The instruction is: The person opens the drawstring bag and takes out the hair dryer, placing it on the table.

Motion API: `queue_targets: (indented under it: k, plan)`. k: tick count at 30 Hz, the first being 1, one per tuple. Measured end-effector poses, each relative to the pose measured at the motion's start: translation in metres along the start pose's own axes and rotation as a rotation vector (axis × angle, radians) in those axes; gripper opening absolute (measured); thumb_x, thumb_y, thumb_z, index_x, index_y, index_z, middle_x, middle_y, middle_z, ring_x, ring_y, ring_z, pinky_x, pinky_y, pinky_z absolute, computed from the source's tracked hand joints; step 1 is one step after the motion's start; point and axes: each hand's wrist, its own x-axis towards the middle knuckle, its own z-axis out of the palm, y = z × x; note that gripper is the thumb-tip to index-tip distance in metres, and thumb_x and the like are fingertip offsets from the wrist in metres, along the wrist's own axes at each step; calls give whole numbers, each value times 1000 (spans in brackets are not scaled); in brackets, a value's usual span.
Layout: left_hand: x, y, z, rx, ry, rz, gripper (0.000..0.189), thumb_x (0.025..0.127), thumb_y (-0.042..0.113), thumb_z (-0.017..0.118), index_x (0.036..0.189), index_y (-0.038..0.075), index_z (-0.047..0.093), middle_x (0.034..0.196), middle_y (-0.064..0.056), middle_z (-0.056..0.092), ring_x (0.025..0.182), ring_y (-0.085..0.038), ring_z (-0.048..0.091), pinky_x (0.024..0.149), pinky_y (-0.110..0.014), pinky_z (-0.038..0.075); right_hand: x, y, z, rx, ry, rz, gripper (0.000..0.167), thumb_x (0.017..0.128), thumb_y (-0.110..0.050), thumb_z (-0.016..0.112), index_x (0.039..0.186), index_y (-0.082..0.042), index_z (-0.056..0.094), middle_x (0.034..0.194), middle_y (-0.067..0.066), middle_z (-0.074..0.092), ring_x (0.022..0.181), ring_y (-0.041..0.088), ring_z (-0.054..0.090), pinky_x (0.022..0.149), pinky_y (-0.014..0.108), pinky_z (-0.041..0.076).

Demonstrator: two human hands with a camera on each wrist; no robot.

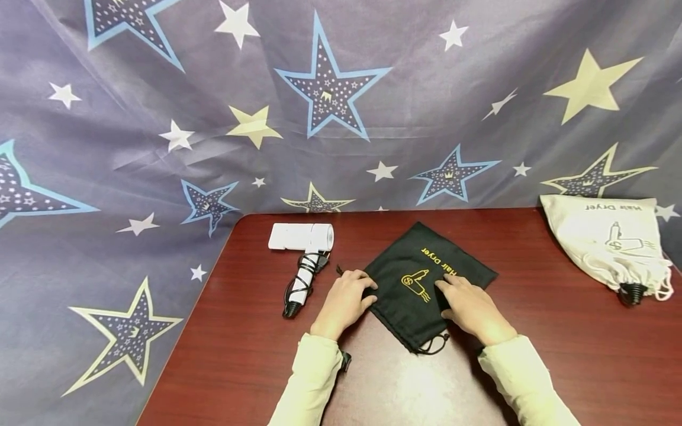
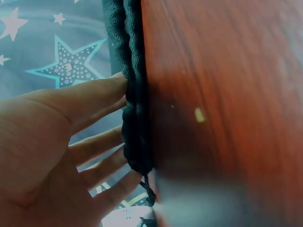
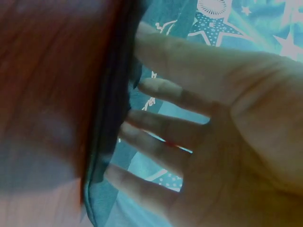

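Observation:
A black drawstring pouch (image 1: 394, 296) with yellow "Hair Dryer" lettering and a hair dryer drawing lies flat and turned cornerwise on the table. At its left corner, my left hand (image 1: 344, 297) touches the edge. The left wrist view shows that hand's (image 2: 57, 137) thumb and spread fingers against the gathered hem (image 2: 135, 90). My right hand (image 1: 471, 307) rests on the pouch's right side, covering part of the lettering. In the right wrist view, the right hand's (image 3: 203, 123) fingers extend loosely to the dark cloth (image 3: 111, 99). A black cord loop (image 1: 438, 344) pokes out at the near corner.
Left of the pouch lies a white hair dryer (image 1: 303, 236), its black cord wound round the handle. At the far right sits a white drawstring pouch (image 1: 602, 236) with a black ribbed piece (image 1: 633, 292) sticking out. A star-patterned cloth (image 1: 341, 165) hangs behind the reddish-brown table (image 1: 224, 355).

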Motion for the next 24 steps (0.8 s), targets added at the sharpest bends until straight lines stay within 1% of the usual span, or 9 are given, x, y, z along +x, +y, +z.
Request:
queue_targets:
  k: [4,7,9,12,14,17,19,21,24]
  plan:
    - [-7,3,-3,11,-16,-26,20,88,28,75,105,17,75,113,-4,66,109,-25,58,93,-41,48,2,-2,2,-39,52,-6,52,73,-6,83,121,5,64,129,28,58,120,45,55,88,57,50]
    - [-11,5,-6,28,-30,-44,20,88,28,75,104,17,74,111,-3,66,108,-25,59,92,-41,48,3,-3,4,-77,106,12,49,74,-5,84,118,3,65,127,26,59,119,43,54,84,56,52]
    - [-11,6,-7,42,-19,-45,20,88,28,75,105,16,74,108,-3,67,106,-25,60,89,-42,50,3,-4,5,-87,136,25,47,75,-8,84,116,3,66,125,25,58,118,43,55,83,55,52]
    - [-10,8,-9,37,4,-37,23,89,27,74,110,16,72,110,-3,68,106,-25,61,89,-43,51,1,-7,5,-67,164,50,45,78,-18,83,115,2,66,123,25,59,115,43,55,81,56,53]
    - [-8,8,-10,22,18,-20,26,90,25,73,115,16,71,114,-3,67,110,-25,61,92,-42,51,-1,-10,4,-38,145,68,49,81,-27,81,117,2,65,124,26,59,116,43,55,80,57,53]
    - [-7,10,-9,-30,-32,-6,33,92,26,71,124,16,68,129,-5,64,123,-23,58,101,-42,48,-2,-13,6,-11,76,101,59,81,-36,80,122,3,63,128,27,56,120,43,54,80,58,53]
    - [-8,11,-6,-52,-87,-10,35,93,27,70,126,15,67,136,-6,60,129,-23,55,105,-41,46,-2,-14,8,2,32,114,63,81,-37,81,125,4,61,131,28,55,123,43,52,81,59,53]
    - [-10,12,-4,-70,-129,-31,36,93,28,69,127,15,67,141,-7,57,133,-23,52,106,-41,44,0,-14,10,6,11,117,66,79,-35,82,126,5,60,132,29,54,124,44,51,81,59,53]
    - [-14,13,-2,-58,-125,-55,32,92,28,71,121,16,70,140,-7,58,131,-24,53,104,-42,46,2,-14,10,25,5,106,65,78,-31,83,127,6,59,135,29,52,126,44,49,83,60,52]
